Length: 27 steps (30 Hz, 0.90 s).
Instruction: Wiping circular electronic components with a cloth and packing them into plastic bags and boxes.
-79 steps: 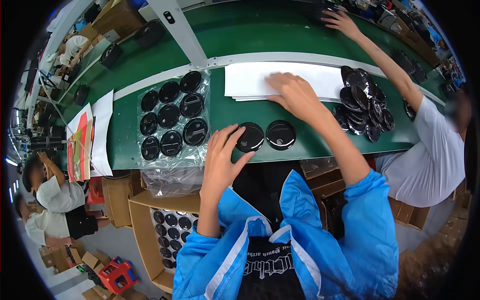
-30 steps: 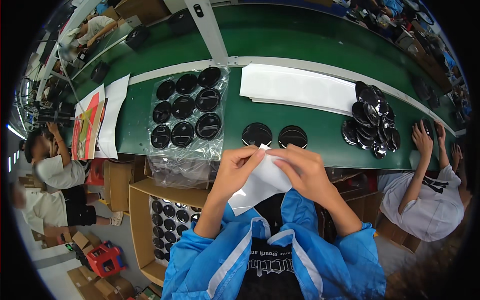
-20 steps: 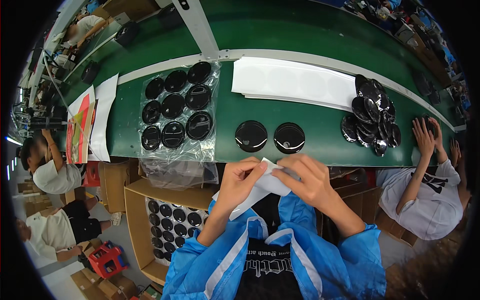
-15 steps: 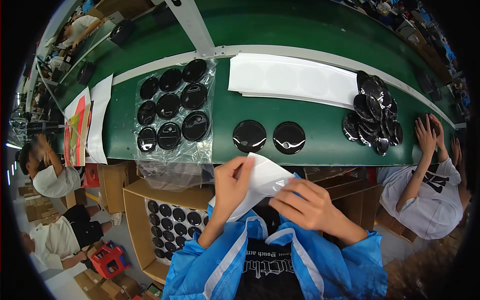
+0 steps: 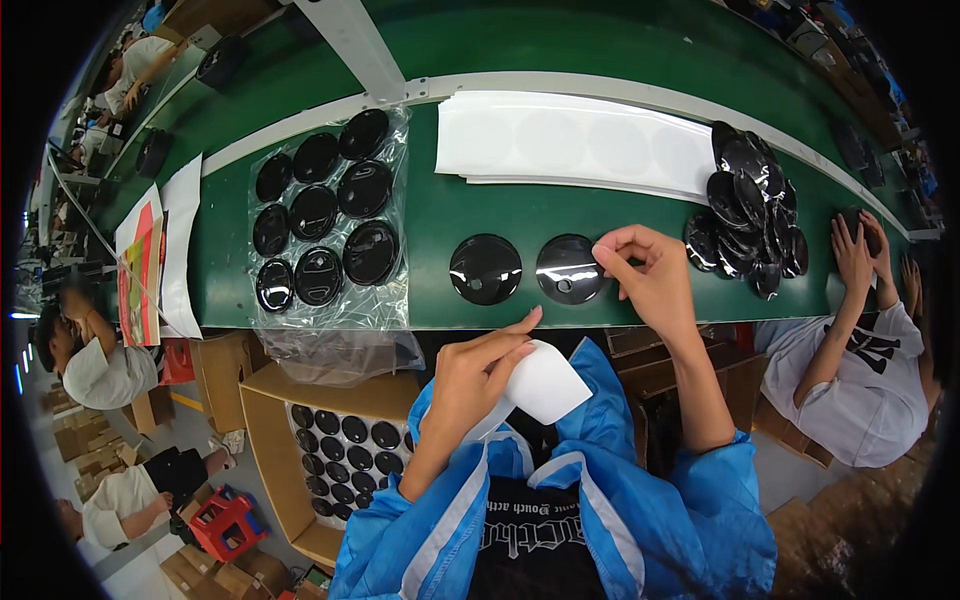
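Observation:
My left hand (image 5: 476,378) pinches a white backing sheet (image 5: 548,386) in front of the table edge, the sheet curling down over my lap. Two glossy black round discs lie side by side on the green table: the left disc (image 5: 486,270) is untouched, and my right hand (image 5: 652,275) is at the rim of the right disc (image 5: 568,275). Its thumb and forefinger are pinched on what looks like a thin clear film over that disc; the film's outline is hard to make out. Each disc has a small round mark near its front edge.
Bagged black discs (image 5: 314,212) lie on clear plastic at left. White sticker sheets (image 5: 575,143) are stacked behind, beside a heap of black discs (image 5: 748,215). An open carton (image 5: 268,440) with more discs stands below the edge. A co-worker's hands (image 5: 858,258) work at far right.
My right hand has left the white sheet and moved up and right to the right disc. My left hand keeps the sheet, which now hangs lower.

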Tool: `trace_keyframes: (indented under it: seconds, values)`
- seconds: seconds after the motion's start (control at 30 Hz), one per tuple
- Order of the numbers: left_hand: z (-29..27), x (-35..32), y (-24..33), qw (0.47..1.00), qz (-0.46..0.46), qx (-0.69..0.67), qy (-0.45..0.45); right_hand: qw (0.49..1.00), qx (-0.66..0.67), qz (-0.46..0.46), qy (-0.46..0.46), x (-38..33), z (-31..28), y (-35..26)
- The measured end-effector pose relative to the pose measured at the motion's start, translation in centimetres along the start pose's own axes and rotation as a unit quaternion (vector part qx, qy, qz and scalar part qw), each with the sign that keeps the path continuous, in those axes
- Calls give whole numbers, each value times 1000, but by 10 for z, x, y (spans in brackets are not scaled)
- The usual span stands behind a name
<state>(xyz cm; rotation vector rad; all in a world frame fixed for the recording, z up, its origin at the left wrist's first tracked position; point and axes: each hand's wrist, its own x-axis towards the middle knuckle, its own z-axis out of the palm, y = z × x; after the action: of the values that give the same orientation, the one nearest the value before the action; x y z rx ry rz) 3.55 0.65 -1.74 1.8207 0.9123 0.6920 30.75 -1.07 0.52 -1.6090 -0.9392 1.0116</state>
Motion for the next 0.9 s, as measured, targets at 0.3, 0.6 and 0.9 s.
trace_keyframes:
  seconds: [0.3, 0.6, 0.9]
  values:
    - [1, 1, 1, 1000, 0, -7, 11, 998, -46, -24, -46, 14, -6, -2]
    - [0, 1, 0, 1000, -9, -15, 4, 997, -53, -27, -51, 15, -6, 2]
    - [1, 1, -1, 1000, -12, -15, 0, 996, -63, -33, -46, 15, -5, 0]
